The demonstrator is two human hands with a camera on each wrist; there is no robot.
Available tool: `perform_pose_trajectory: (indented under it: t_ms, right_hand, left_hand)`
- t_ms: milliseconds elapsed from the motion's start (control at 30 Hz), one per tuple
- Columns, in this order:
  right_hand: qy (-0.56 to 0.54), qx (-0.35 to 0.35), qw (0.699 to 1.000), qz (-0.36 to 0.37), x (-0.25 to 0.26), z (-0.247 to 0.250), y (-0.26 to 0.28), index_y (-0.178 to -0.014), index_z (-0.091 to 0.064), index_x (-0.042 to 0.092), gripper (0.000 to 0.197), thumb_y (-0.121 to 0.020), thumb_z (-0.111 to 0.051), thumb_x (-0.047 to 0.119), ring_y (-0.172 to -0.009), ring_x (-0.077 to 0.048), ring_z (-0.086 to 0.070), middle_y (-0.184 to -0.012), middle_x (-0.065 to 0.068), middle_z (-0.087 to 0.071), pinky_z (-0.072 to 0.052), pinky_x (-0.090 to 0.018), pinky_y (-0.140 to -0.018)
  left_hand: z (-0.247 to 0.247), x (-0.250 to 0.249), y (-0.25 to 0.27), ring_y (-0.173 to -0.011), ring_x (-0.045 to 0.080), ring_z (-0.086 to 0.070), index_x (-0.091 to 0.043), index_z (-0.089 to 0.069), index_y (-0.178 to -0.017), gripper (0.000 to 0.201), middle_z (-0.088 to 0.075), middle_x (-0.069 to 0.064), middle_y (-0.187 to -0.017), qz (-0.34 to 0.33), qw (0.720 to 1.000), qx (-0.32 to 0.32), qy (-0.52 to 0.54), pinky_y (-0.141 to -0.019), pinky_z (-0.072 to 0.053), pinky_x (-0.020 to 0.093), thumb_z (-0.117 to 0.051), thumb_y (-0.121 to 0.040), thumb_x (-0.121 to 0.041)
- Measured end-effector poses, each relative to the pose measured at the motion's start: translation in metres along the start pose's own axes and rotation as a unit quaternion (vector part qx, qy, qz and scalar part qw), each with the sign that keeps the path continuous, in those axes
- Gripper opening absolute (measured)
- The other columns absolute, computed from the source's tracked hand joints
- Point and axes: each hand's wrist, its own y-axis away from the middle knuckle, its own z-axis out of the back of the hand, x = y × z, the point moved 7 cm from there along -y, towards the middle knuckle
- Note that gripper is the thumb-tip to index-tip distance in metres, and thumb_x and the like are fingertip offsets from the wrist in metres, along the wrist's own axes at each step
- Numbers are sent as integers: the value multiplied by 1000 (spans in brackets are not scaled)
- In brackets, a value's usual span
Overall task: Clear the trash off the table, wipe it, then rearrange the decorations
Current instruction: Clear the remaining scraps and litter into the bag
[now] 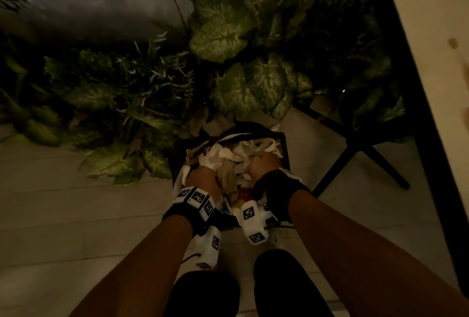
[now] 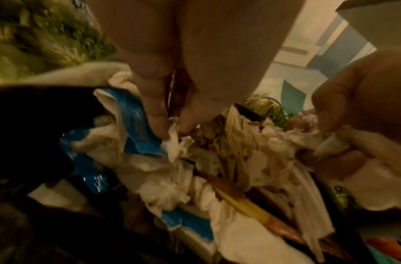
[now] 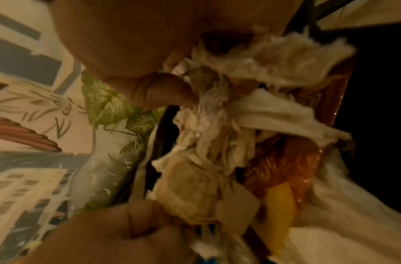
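Note:
A dark trash bin stands on the floor at my feet, heaped with crumpled white tissues, a blue wrapper and an orange and yellow wrapper. Both hands reach down into the heap. My left hand has its fingers pointing down, and the fingertips close on a strip of white tissue. My right hand grips a wad of tissue between thumb and curled fingers. The right hand also shows beside the left.
Large green artificial plants crowd the floor behind and left of the bin. The light wooden table, stained, runs along the right edge, with its black legs right of the bin. A grey cushion lies far left. Pale floor tiles lie to my left.

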Motion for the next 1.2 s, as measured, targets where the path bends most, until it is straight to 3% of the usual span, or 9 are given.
perform_pose_trajectory:
  t_ms: [100, 233, 333, 500, 600, 700, 900, 1033, 1200]
  right_hand:
    - [33, -13, 997, 75, 4, -18, -12, -135, -45, 13, 47, -94, -47, 36, -133, -31, -39, -142, -10, -43, -31, -35, -108]
    - [1, -20, 995, 102, 11, -41, -28, -134, -48, 18, 52, -89, -52, 44, -132, -31, -40, -142, -9, -44, -32, -39, -111]
    - [-3, 19, 998, 58, -3, -64, -56, -142, -35, 14, 66, -88, -44, 51, -137, -34, -32, -149, -14, -32, -27, -46, -113]
    - [-74, 40, 993, 78, 15, -38, -19, -141, -33, 9, 61, -86, -58, 11, -134, -33, -36, -145, -15, -36, -33, -41, -111]
    - [-137, 16, 985, 106, 15, -20, 7, -144, -29, 14, 60, -90, -56, 15, -140, -29, -27, -151, -9, -28, -27, -34, -114]
    - [-178, -4, 979, 99, 14, 1, 41, -144, -33, 19, 59, -91, -56, 11, -136, -26, -34, -148, -5, -36, -30, -18, -95]
    - [-166, 27, 979, 114, 24, 28, 136, -135, -46, 6, 49, -88, -55, 20, -134, -24, -37, -143, -9, -41, -30, -24, -106]
    - [-185, 24, 974, 130, 28, 46, 199, -107, -66, 7, 25, -82, -64, 11, -107, -25, -60, -113, -13, -65, -48, -29, -93]
    - [-143, 27, 964, 223, 36, 104, 275, -102, -66, 19, 20, -84, -64, 25, -96, -18, -62, -107, 0, -66, -53, -32, -86]
  left_hand:
    - [-21, 3, -13, -111, 30, -55, -8, -64, -110, 24, -59, 14, -120, 8, 999, 34, 11, -90, -46, 33, -50, -92, -16]
    - [-28, 6, -21, -109, 30, -58, -8, -63, -112, 26, -61, 14, -117, 7, 999, 20, 35, -85, -46, 31, -54, -88, -15]
    - [-31, 7, -21, -115, 31, -53, -7, -59, -116, 30, -57, 14, -124, -8, 997, 41, 68, -91, -45, 32, -58, -87, -14]
    - [-16, 6, 1, -116, 32, -52, -16, -48, -129, 42, -53, 9, -130, -32, 987, 52, 148, -95, -46, 34, -56, -89, -20]
    - [10, 11, 24, -115, 33, -53, -18, -38, -137, 49, -52, 13, -131, -18, 982, 16, 186, -94, -48, 36, -52, -90, -15]
    - [40, 15, 50, -120, 33, -49, -17, -36, -142, 58, -48, 11, -136, -5, 972, -23, 235, -98, -45, 36, -54, -88, -6]
    - [91, 9, 110, -114, 29, -53, -6, -48, -131, 50, -56, 14, -124, -24, 959, -58, 275, -83, -43, 28, -57, -83, 5]
    - [124, -10, 145, -105, 31, -58, -2, -60, -114, 35, -63, 14, -107, -61, 959, -77, 264, -81, -44, 28, -54, -82, 9]
    - [170, -54, 185, -89, 28, -65, -12, -67, -91, 18, -69, 12, -91, -133, 953, -116, 246, -81, -53, 36, -60, -82, 2]
